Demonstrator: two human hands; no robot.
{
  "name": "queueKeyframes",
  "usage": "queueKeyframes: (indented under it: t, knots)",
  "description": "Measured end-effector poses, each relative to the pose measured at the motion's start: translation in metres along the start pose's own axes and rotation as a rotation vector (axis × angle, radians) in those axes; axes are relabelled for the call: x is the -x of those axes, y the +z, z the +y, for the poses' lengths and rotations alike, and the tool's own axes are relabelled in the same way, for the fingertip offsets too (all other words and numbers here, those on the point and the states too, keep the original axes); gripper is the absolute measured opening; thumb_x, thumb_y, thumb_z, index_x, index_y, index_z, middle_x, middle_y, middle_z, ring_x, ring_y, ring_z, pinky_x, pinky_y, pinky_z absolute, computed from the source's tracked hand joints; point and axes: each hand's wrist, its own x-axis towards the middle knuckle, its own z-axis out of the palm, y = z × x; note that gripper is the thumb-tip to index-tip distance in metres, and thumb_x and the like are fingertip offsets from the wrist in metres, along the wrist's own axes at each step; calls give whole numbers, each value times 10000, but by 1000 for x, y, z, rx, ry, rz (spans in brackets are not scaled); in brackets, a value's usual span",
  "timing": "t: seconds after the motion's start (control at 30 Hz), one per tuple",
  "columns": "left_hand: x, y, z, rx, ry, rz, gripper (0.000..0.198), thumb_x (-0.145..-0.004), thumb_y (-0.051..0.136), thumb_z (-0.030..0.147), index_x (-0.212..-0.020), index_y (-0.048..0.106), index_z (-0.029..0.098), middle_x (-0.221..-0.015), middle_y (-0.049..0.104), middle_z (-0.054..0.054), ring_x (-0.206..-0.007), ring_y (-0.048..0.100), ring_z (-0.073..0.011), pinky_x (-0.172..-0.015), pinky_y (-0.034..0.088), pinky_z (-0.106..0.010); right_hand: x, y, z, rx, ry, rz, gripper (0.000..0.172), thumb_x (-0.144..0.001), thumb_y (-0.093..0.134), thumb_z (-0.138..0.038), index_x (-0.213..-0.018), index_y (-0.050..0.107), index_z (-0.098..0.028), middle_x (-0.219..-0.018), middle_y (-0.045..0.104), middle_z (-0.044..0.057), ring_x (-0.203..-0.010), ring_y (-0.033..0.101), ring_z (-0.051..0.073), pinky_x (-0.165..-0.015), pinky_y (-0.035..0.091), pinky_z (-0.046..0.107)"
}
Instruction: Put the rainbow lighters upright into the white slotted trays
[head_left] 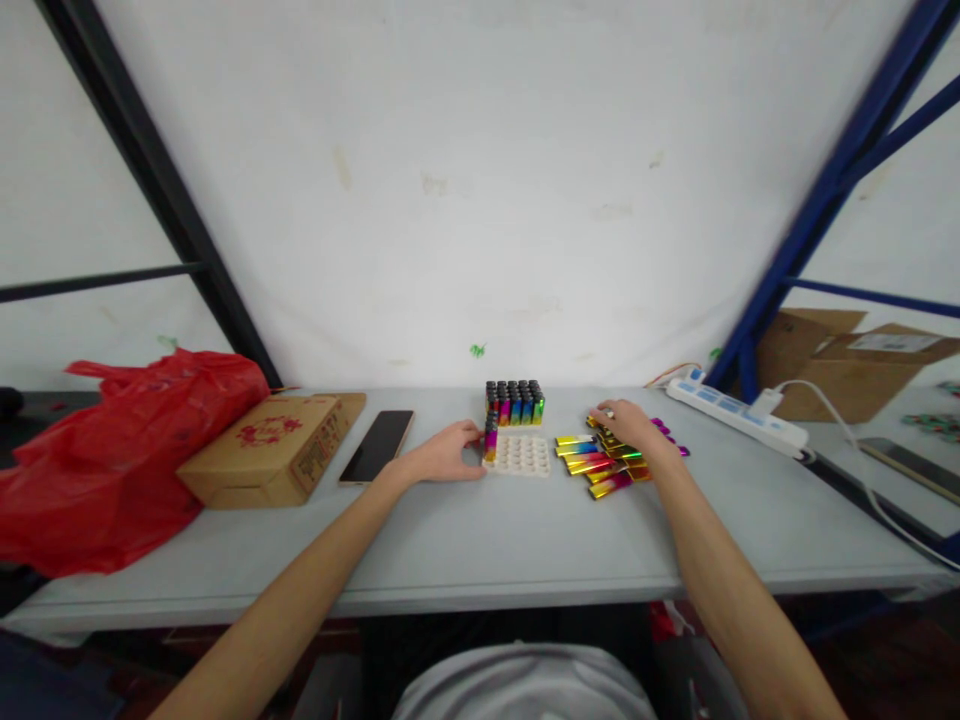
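My left hand (448, 453) is at the left side of a pale tray (525, 466) with rows of round holes, thumb and fingers apart at its edge. One shiny lighter (491, 440) stands upright at the tray's far left corner, beside my fingertips. Behind the tray stands a block of upright lighters (514, 403) with black tops, in rainbow metallic colours. To the right, my right hand (626, 425) reaches over a pile of lighters (592, 465) lying on their sides. Its fingers are bent closed at the pile's far edge, apparently around a lighter; the palm side is hidden.
On the left of the table (450, 550) are a black-screened phone (379, 447), a cardboard box (262, 450) and a red plastic bag (127, 450). A white power strip (739, 412) with a plugged-in cable lies at the right, near an open carton (832, 365) and blue frame posts (825, 200).
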Motion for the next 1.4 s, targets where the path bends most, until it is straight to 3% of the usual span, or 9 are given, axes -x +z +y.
queueKeyframes:
  t: [0.2,0.33,0.53,0.67,0.8,1.0,1.1,1.23,1.4]
  knots:
    - [1,-1,5,-14,-56,4,595,-729,753,624,-1087,691,153,-1118,622,-101,-1072,608,-289,-983,486,-369,6,-8,6,-20,-133,-64,376,-1012,511,-365,-1205,743,-141,-1263,713,167,-1158,664,274,-970,464,315]
    - [1,-3,8,-7,-72,-11,619,-742,743,642,-1116,685,152,-1127,620,-105,-1080,601,-293,-990,482,-386,8,-7,8,-18,-149,-73,304,-932,630,-256,-1196,743,-156,-1225,730,148,-1103,683,268,-939,471,307]
    - [2,-5,-1,41,-42,-21,576,-745,756,619,-1103,693,172,-1152,634,-100,-1083,613,-283,-996,478,-377,9,-11,3,-115,-104,118,233,-913,662,-343,-1052,748,-177,-1040,772,128,-954,708,260,-851,482,319]
    - [-1,-1,-2,45,-88,5,646,-695,788,666,-1093,696,166,-1106,646,-97,-1004,629,-274,-914,503,-369,14,-17,-13,-344,-97,274,381,-981,512,-467,-1172,689,-189,-815,757,65,-717,679,218,-737,477,313]
    - [-6,10,1,12,-122,90,684,-660,806,690,-1082,689,165,-1041,659,-91,-942,627,-269,-861,506,-365,16,-14,-42,-599,-112,372,495,-955,474,-588,-1061,733,-180,-886,749,81,-767,643,221,-723,471,325]
    - [-9,17,1,-22,-100,105,675,-688,782,701,-1081,675,163,-1049,664,-101,-955,622,-276,-861,499,-373,23,-4,-88,-1361,-47,263,482,-695,795,-614,-888,685,-186,-680,582,-12,-611,491,133,-577,427,266]
    - [-8,16,1,-32,-103,102,667,-690,786,693,-1073,671,160,-1040,666,-104,-966,622,-281,-863,495,-370,35,-10,-106,-1601,-98,157,439,-735,778,-608,-837,621,-210,-760,588,-3,-656,515,130,-612,469,269]
    - [-8,17,0,-37,-99,111,644,-696,787,685,-1051,669,161,-1026,663,-100,-959,621,-279,-847,494,-362,51,-16,-127,-1610,-153,-67,431,-854,627,-663,-948,546,-250,-816,604,5,-621,513,133,-540,464,255]
    - [-7,19,-2,-35,-103,119,623,-691,803,666,-1047,667,173,-1028,661,-94,-948,620,-270,-845,494,-359,55,-4,-142,-1484,-172,-135,485,-859,559,-741,-915,501,-263,-589,313,-97,-440,207,92,-384,227,210]
